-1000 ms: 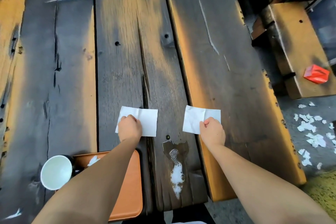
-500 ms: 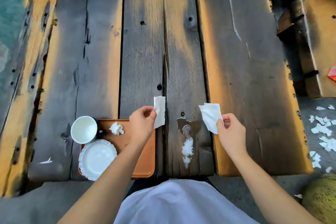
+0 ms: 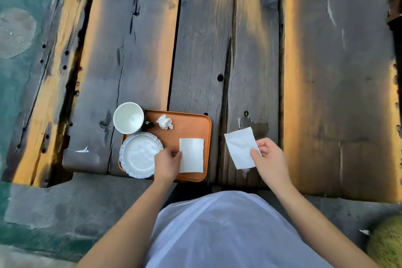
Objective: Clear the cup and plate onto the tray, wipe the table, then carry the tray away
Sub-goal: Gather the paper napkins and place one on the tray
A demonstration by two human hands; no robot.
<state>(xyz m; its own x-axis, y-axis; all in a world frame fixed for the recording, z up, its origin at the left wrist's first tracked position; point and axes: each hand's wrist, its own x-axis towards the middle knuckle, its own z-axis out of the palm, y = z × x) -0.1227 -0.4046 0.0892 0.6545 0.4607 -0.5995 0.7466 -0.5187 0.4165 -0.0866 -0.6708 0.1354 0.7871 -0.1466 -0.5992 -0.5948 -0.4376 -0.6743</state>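
View from above a weathered wooden plank table (image 3: 250,39). Low and left of centre sits an orange tray (image 3: 191,125). A white cup (image 3: 128,117) stands at the tray's upper left corner, and a white plate (image 3: 139,155) with a fluted rim lies just below the cup on the tray's left side. A crumpled tissue (image 3: 164,122) rests near the tray's top edge. The left hand (image 3: 167,164) pinches the left edge of a flat white napkin (image 3: 191,155) over the tray's right half. The right hand (image 3: 268,159) pinches a second white napkin (image 3: 239,150) above the table, right of the tray, beside a dark wet patch (image 3: 260,127).
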